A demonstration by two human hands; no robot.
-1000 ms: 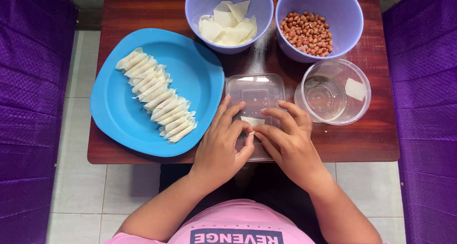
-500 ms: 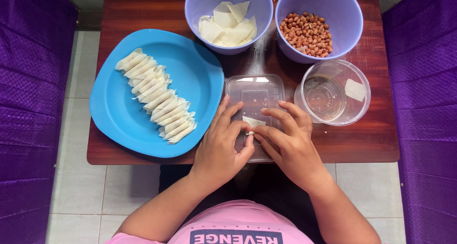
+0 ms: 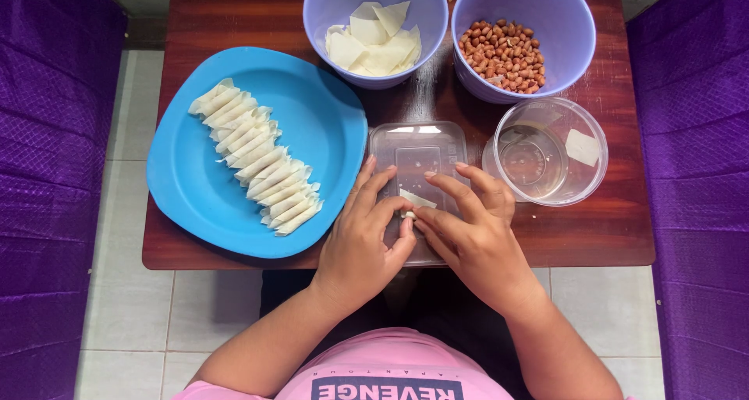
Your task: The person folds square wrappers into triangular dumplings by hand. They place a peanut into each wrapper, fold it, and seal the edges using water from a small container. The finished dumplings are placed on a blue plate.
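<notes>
Starting at the table's point(image 3: 234, 26) left edge, we see a blue plate point(image 3: 187, 189) carrying a slanted row of rolled wrappers point(image 3: 253, 166), well apart from our hands. At the middle of the front edge, our left hand point(image 3: 363, 240) and right hand point(image 3: 476, 236) meet over a clear flat lid point(image 3: 417, 146). Between them lies a small white wrapper point(image 3: 416, 200), its long axis running roughly left to right and tilted a little. It sits right at the fingertips of both hands, slightly nearer the left. Both pinch its near end between thumb and forefinger, the remaining fingers fanned over the lid; whether something is already tucked inside, we cannot quite tell. Behind the lid stands a purple bowl of flat wrappers point(image 3: 374, 45), then a purple bowl of peanuts point(image 3: 503, 53) toward the back right corner. A clear round tub point(image 3: 546, 154) sits just beside our right hand. Nothing stands between the hands and the wrapper.
</notes>
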